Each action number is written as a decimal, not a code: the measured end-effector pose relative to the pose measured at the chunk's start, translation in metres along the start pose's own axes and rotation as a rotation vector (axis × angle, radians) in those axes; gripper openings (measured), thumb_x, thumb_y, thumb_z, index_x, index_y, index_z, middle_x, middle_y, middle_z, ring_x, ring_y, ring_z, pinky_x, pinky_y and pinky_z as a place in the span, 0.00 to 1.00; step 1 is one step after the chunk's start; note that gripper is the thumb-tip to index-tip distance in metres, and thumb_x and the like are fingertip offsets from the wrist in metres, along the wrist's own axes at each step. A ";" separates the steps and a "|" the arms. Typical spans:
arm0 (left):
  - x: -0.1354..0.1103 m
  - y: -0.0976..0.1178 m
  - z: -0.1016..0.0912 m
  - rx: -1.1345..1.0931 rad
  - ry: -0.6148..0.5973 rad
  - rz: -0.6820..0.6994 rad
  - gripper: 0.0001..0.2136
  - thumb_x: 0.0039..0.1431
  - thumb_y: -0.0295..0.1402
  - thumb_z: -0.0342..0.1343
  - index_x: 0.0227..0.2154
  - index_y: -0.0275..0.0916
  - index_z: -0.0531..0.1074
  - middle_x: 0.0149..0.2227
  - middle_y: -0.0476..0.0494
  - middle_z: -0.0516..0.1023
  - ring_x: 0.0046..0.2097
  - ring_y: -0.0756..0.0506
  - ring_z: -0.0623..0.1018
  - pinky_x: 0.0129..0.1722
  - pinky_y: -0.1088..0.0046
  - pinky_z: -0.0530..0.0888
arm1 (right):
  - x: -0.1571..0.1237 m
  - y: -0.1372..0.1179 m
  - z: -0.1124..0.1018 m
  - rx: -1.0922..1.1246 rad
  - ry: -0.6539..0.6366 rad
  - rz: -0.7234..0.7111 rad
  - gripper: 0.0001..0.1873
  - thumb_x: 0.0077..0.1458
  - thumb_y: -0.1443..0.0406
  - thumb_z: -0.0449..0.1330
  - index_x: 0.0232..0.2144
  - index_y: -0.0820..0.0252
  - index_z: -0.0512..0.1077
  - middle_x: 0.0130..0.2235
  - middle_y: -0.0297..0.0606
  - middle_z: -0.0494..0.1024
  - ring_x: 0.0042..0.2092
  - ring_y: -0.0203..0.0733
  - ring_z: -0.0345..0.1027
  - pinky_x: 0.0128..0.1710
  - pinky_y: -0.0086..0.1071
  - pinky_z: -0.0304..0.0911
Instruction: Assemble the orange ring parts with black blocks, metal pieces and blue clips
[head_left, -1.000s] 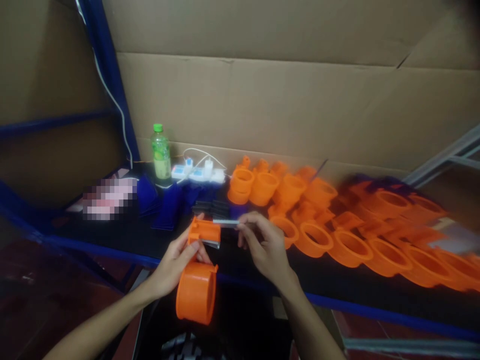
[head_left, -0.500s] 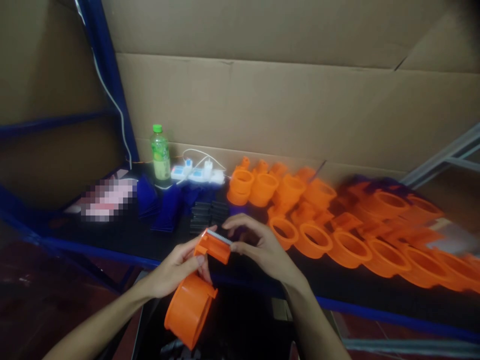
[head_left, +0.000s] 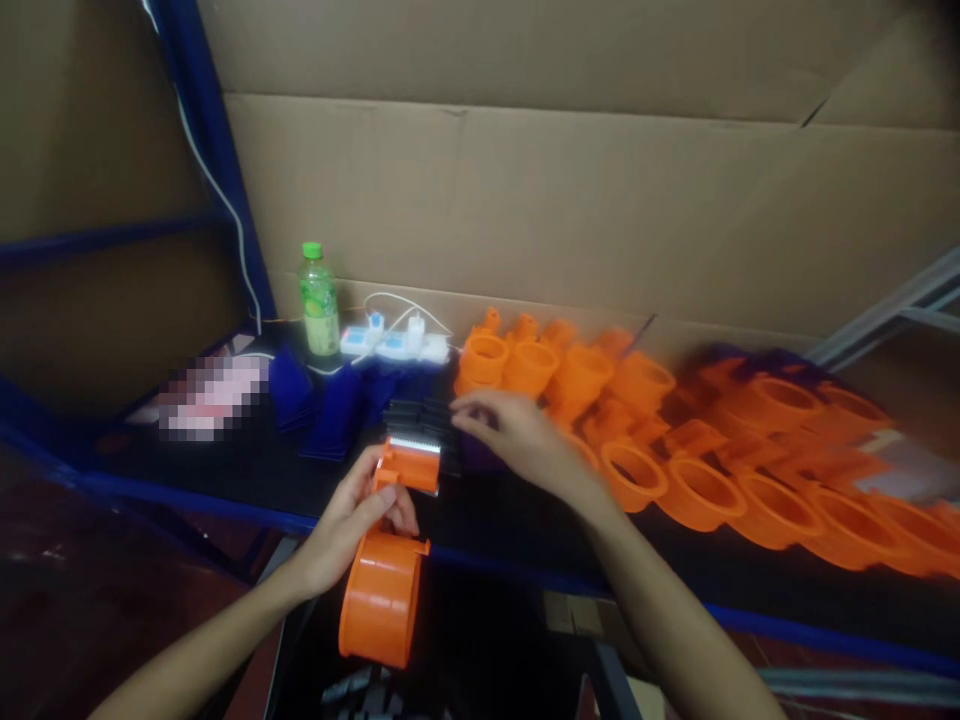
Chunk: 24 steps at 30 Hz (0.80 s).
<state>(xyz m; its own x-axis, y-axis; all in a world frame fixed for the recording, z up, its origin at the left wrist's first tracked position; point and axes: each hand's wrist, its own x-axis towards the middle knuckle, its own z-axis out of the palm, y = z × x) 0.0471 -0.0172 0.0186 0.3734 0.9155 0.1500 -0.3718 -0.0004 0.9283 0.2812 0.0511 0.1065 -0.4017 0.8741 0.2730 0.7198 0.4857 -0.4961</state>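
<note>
Left hand pinching orange dispenser, middle covered; right hand near black strips, can't tell grip.

Left hand curled in grip, right hand outstretched

A workshop or small production corner is indicated. A workbench with a black top is framed in blue metal and backed by cardboard sheets. Many like pieces are grouped by kind: orange ring-shaped parts are lined up in rows toward the right end, black pieces are bunched at mid-bench, and blue flat pieces are piled left of these. Along the back edge, a plugged-in power strip is laid near the left corner.
</note>
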 end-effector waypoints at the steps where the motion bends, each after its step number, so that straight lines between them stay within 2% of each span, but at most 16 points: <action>1: 0.000 0.000 0.000 -0.006 0.006 0.005 0.17 0.65 0.42 0.55 0.53 0.40 0.64 0.32 0.45 0.79 0.29 0.49 0.76 0.32 0.74 0.71 | 0.006 0.005 0.004 -0.106 0.024 0.012 0.12 0.60 0.60 0.64 0.45 0.55 0.78 0.44 0.38 0.81 0.42 0.41 0.74 0.41 0.32 0.67; 3: 0.000 0.000 0.001 -0.022 0.024 0.007 0.16 0.66 0.42 0.55 0.51 0.40 0.64 0.35 0.44 0.79 0.28 0.50 0.76 0.30 0.75 0.71 | 0.015 0.014 0.013 -0.207 0.026 0.032 0.12 0.57 0.62 0.66 0.44 0.56 0.78 0.43 0.39 0.81 0.42 0.43 0.74 0.41 0.33 0.66; 9: 0.002 0.000 0.003 -0.026 0.089 -0.008 0.16 0.67 0.45 0.52 0.50 0.41 0.62 0.39 0.40 0.80 0.26 0.50 0.75 0.26 0.74 0.71 | 0.019 0.029 0.026 -0.199 -0.009 0.047 0.09 0.54 0.60 0.69 0.39 0.54 0.79 0.38 0.34 0.82 0.38 0.40 0.75 0.36 0.30 0.64; 14: 0.003 0.002 0.006 -0.033 0.121 -0.014 0.16 0.67 0.45 0.53 0.50 0.41 0.64 0.40 0.40 0.80 0.27 0.50 0.75 0.28 0.74 0.71 | 0.018 0.030 0.027 -0.139 0.013 0.043 0.06 0.53 0.63 0.69 0.35 0.55 0.79 0.36 0.35 0.81 0.35 0.39 0.73 0.34 0.29 0.63; 17: 0.002 0.007 0.009 -0.035 0.122 -0.003 0.17 0.65 0.46 0.54 0.49 0.41 0.64 0.40 0.40 0.81 0.26 0.50 0.75 0.28 0.73 0.72 | 0.015 0.027 0.018 -0.079 0.046 0.037 0.07 0.56 0.63 0.66 0.37 0.58 0.79 0.35 0.36 0.81 0.34 0.37 0.73 0.34 0.29 0.65; 19: 0.001 0.009 0.010 -0.022 0.136 -0.002 0.16 0.66 0.45 0.53 0.49 0.40 0.64 0.40 0.39 0.81 0.27 0.50 0.76 0.29 0.73 0.72 | 0.009 0.022 0.009 0.021 0.058 0.014 0.11 0.59 0.60 0.63 0.41 0.60 0.78 0.37 0.37 0.81 0.35 0.36 0.73 0.34 0.28 0.67; 21: 0.001 0.010 0.011 -0.009 0.157 -0.006 0.15 0.67 0.45 0.53 0.49 0.40 0.64 0.41 0.39 0.80 0.27 0.51 0.76 0.30 0.74 0.72 | 0.001 0.014 0.001 0.216 0.038 -0.003 0.16 0.60 0.58 0.62 0.45 0.61 0.77 0.39 0.39 0.80 0.35 0.36 0.73 0.32 0.28 0.68; 24: 0.002 0.007 0.009 0.011 0.171 -0.006 0.16 0.66 0.46 0.54 0.49 0.41 0.63 0.42 0.39 0.80 0.26 0.51 0.76 0.25 0.77 0.69 | -0.013 -0.001 -0.005 0.440 -0.006 0.012 0.18 0.57 0.57 0.65 0.47 0.60 0.77 0.38 0.37 0.79 0.29 0.33 0.70 0.25 0.26 0.65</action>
<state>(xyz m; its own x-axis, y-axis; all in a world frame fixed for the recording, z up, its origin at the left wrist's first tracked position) 0.0534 -0.0186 0.0284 0.2249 0.9707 0.0849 -0.3603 0.0019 0.9328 0.2887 0.0395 0.1077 -0.3993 0.8789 0.2608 0.4149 0.4270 -0.8034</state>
